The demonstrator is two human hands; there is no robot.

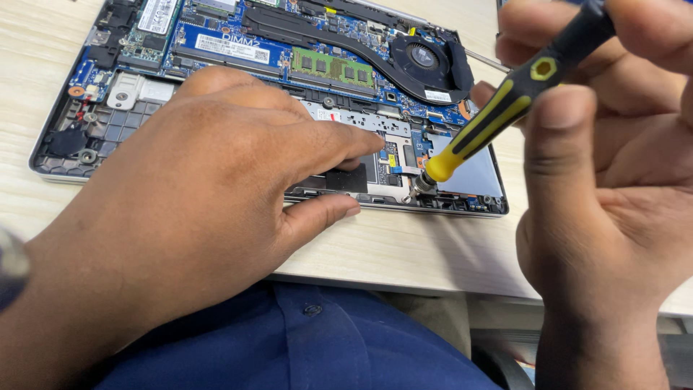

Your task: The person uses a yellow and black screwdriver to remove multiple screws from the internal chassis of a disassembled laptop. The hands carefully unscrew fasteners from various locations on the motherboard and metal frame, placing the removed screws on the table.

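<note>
Screwdriver tip set at the open laptop's front edge

Right hand [613, 180] fingers clamped on the screwdriver [498, 115]; left hand [209, 188] lies flat, fingers spread, on the laptop [238, 50] by the counter [404, 245] edge.

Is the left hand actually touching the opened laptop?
Touching. The head view shows the left hand pressed flat on the opened laptop, fingertips resting on its inner parts.

Left hand [209, 195] flat on opened laptop [94, 123], right hand [613, 180] gripping yellow-black screwdriver [498, 108], tip at front edge
</note>
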